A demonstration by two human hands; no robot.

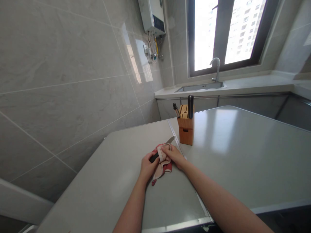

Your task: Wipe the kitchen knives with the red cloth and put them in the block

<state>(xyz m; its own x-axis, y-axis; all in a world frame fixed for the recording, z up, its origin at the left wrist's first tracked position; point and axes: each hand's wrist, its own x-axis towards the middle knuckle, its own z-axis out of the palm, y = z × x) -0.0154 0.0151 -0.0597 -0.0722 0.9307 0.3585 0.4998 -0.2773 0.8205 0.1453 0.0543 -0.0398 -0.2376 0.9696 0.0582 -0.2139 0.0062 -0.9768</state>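
Observation:
My left hand (147,164) is closed round the black handle of a knife (171,139). The blade points up and to the right, away from me, and its tip shows beyond a cloth. That red and white cloth (160,169) wraps over the middle of the blade, and its lower end hangs toward the table. My right hand (175,155) pinches the cloth around the blade. Just beyond stands a wooden knife block (186,135) with a large black-handled tool and a smaller black and silver handle sticking out of its top slots.
The pale table (233,155) has a metal seam running between its two halves. Along the left is a grey tiled wall (73,106). Behind are a counter with a sink (201,86), a faucet (217,69) and a window. A water heater (153,17) hangs on the wall.

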